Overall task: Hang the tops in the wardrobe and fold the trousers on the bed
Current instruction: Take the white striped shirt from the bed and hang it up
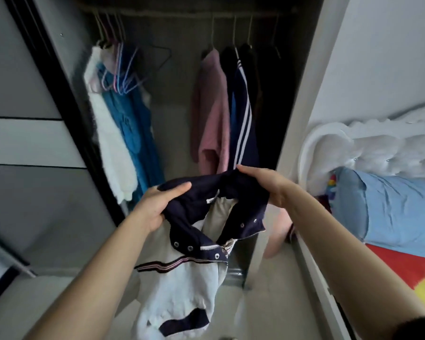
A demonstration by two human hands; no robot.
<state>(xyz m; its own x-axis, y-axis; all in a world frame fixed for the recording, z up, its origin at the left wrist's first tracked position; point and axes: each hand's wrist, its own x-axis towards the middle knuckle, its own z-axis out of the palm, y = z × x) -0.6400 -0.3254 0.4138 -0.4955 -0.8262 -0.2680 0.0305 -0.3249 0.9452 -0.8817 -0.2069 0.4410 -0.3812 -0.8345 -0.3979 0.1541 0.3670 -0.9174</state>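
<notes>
Jacket (182, 285): one, gripped by left hand (157, 204) and right hand (263, 185).

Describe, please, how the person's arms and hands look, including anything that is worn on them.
Both forearms are bare: no sleeves, gloves, watch, bracelet or rings show on the left hand or the right hand. A dark patch by the right upper arm may be a sleeve edge; I cannot tell.

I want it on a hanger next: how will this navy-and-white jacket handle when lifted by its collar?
Probably floppy: the jacket hangs limp below its collar, held by the left hand and right hand. Likely light, since loose grips carry it. Unsnapped, it may swing open.
</notes>
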